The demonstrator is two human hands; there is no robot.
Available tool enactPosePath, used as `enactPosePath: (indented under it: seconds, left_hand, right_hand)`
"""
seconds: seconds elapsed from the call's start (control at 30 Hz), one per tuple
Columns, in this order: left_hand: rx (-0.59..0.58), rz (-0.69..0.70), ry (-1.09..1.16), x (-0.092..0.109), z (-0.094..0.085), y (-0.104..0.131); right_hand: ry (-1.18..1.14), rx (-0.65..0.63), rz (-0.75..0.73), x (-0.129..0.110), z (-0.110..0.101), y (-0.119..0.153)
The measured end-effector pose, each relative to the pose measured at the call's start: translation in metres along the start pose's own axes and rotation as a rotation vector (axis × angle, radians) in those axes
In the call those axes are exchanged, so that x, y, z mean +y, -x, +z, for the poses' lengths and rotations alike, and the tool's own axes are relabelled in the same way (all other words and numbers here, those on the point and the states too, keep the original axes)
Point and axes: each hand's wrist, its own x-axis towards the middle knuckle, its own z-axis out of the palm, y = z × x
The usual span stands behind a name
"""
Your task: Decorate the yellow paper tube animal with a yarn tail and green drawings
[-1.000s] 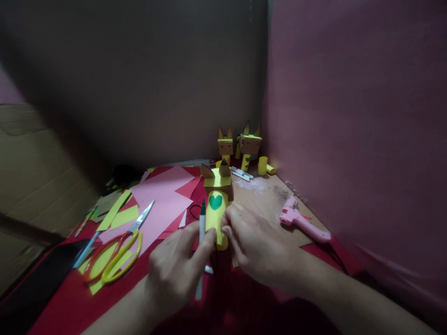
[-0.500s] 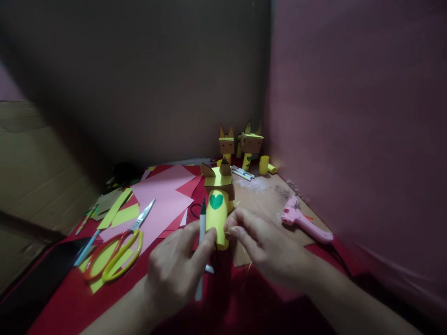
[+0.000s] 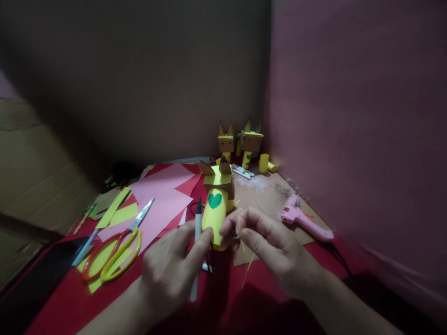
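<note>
A cardboard figure with pointed ears on its boxy head lies at the middle, its yellow tube body marked with a green heart. My left hand grips an uncapped green marker, its tip pointing away from me, and its thumb touches the lower left of the tube. Close against the tube's right side is my right hand, fingers curled and thumb pinched to them on something too small to make out. A dark thin loop hangs below the left thumb.
Yellow-and-red scissors lie at left by pink paper and yellow strips. A pink glue gun rests at right on cardboard. Two eared figures, markers and a yellow roll are at the back.
My right hand has drawn slightly right and its fingers have shifted at the tube's side. The marker and the tube have moved a little to the left with my left hand.
</note>
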Motion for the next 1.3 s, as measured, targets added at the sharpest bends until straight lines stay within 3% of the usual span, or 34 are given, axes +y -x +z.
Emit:
enactPosePath:
  seconds: [0.1, 0.23, 0.6, 0.83, 1.13, 1.3]
  left_hand:
    - [-0.003, 0.001, -0.029, 0.0, -0.001, 0.001]
    - [0.002, -0.011, -0.029, 0.002, -0.002, -0.001]
    - [-0.01, -0.055, -0.018, 0.003, -0.004, -0.004]
    - [0.004, -0.098, -0.02, 0.004, -0.003, -0.004]
    - [-0.004, -0.138, -0.008, 0.005, -0.004, -0.005]
    - [0.02, -0.123, 0.006, 0.005, -0.005, -0.002]
  right_hand:
    - [-0.169, -0.064, 0.104, 0.002, 0.003, 0.007]
    - [-0.289, -0.046, 0.213, 0.009, 0.005, 0.014]
    - [-0.056, -0.029, 0.34, 0.023, 0.006, 0.021]
    - [0.07, -0.085, 0.411, 0.031, 0.008, 0.02]
    - [0.083, 0.031, 0.335, 0.03, 0.006, 0.017]
    - [0.316, 0.086, 0.134, 0.026, 0.006, 0.015]
